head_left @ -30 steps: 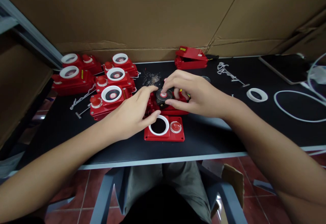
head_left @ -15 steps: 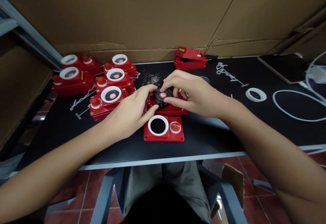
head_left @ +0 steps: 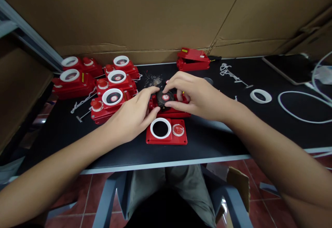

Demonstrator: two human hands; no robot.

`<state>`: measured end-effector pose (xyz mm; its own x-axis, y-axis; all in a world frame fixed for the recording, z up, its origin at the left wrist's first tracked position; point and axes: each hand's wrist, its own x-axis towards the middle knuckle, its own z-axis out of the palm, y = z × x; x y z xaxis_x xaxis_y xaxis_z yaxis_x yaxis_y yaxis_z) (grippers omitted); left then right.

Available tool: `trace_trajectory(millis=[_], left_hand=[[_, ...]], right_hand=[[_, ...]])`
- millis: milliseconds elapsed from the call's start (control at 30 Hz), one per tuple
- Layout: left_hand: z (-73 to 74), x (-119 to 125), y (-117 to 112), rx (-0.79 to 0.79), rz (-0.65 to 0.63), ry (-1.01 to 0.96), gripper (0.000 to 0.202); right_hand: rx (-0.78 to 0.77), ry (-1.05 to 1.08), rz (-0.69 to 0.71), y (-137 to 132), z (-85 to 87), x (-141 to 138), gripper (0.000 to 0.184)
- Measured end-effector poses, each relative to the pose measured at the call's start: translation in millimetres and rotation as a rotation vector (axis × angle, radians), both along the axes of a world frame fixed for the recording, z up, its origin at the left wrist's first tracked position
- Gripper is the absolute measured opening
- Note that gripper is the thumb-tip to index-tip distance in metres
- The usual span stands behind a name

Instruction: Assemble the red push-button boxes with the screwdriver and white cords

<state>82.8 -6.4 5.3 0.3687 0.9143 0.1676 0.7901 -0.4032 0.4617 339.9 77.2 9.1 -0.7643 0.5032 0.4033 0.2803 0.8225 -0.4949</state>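
Both hands meet over an opened red box base (head_left: pixel 178 112) in the middle of the table. A round black disc with a red and white label (head_left: pixel 166 97) sits in or just above it. My right hand (head_left: pixel 195 95) curls its thumb and fingertips onto the disc from the right. From the left, my left hand (head_left: pixel 138 112) closes its thumb and fingers around the disc's left side and the base; part of its grip is hidden. Just in front lies the red cover (head_left: pixel 178 140) with a white ring round a hole and a small red clear-capped button.
Several red boxes with white rings (head_left: pixel 111 108) stand at the left. A red box with a loose lid (head_left: pixel 193 64) stands at the back. To the right are a loose white ring (head_left: pixel 260 96), a chain with a T-bar (head_left: pixel 234 77), a white cable (head_left: pixel 293 117) and a tablet (head_left: pixel 285 69).
Hardly anything differs. The black disc looks slightly more level between the fingers, and the view has shifted a little; both hands keep their places.
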Motion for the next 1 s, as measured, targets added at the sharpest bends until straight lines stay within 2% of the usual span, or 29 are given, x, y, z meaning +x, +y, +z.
trace_trajectory(millis=[233, 367, 433, 500, 600, 667, 767, 1000], left_hand=[[1.0, 1, 0, -0.001, 0.014, 0.009, 0.053], [13.5, 0, -3, 0.032, 0.074, -0.004, 0.051], [23.3, -4, -5, 0.061, 0.065, -0.011, 0.039], [32.0, -10, -6, 0.102, -0.024, 0.002, 0.020], [37.8, -18, -5, 0.013, -0.238, 0.019, 0.021], [36.7, -21, -4, -0.035, -0.325, 0.030, 0.029], [32.2, -21, -2, -0.067, -0.398, 0.063, 0.038], [26.0, -17, -3, -0.117, -0.449, 0.097, 0.047]], right_hand=[[-0.002, -0.016, -0.051, -1, 5.9, 2, 0.022], [-0.030, -0.048, -0.159, -2, 29.8, 13, 0.023], [-0.170, -0.147, -0.175, -3, 43.7, 23, 0.032], [-0.423, -0.353, -0.107, -4, 52.9, 31, 0.036], [-0.725, -0.676, 0.034, -6, 55.3, 34, 0.032], [-0.783, -0.755, 0.065, -8, 52.6, 30, 0.032], [-0.812, -0.748, 0.047, -11, 48.8, 23, 0.032], [-0.908, -0.772, 0.024, -11, 48.4, 18, 0.048]])
